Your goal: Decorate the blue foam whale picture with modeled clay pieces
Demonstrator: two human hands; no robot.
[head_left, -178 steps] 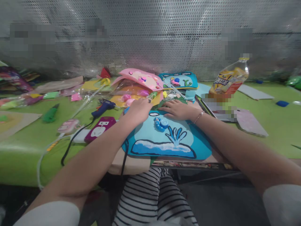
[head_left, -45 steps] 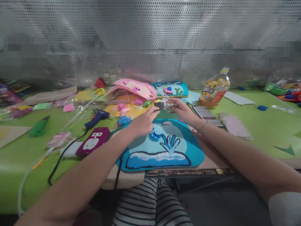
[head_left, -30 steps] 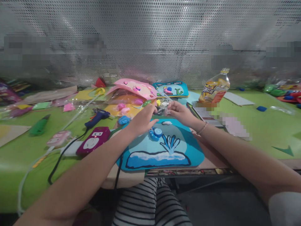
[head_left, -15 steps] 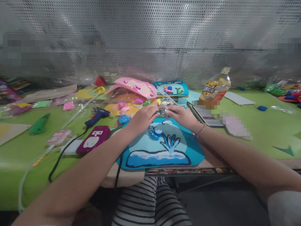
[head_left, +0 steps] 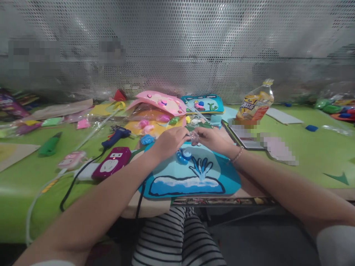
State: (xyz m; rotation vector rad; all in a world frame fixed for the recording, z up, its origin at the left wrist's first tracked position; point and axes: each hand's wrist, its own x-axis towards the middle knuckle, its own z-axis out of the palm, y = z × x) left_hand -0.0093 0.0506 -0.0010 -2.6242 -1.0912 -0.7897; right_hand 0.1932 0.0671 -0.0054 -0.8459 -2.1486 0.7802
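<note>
My left hand [head_left: 173,140] and my right hand [head_left: 213,139] meet above the far edge of a blue foam sheet [head_left: 161,166]. Between their pinched fingertips is a small clear plastic bag [head_left: 194,137], crumpled, with its contents too blurred to name. On the sheet just below sits a blue clay figure [head_left: 183,156] with a curled shape. A splash and a wave in blue and white, outlined in black, decorate the lower half of the sheet. Left of my left hand lies a lump of blue clay [head_left: 147,139] in plastic.
A blue glue gun [head_left: 116,136] and a purple power socket [head_left: 112,162] with cables lie to the left. Behind my hands are a pink decorated sheet [head_left: 158,101] and a blue one [head_left: 210,104]. At the right stand a drink bottle [head_left: 255,103] and a phone-like dark slab [head_left: 245,136].
My hands have come slightly lower and nearer, with the small plastic bag still between the fingertips. The view has shifted a little; the things on the table lie as before.
</note>
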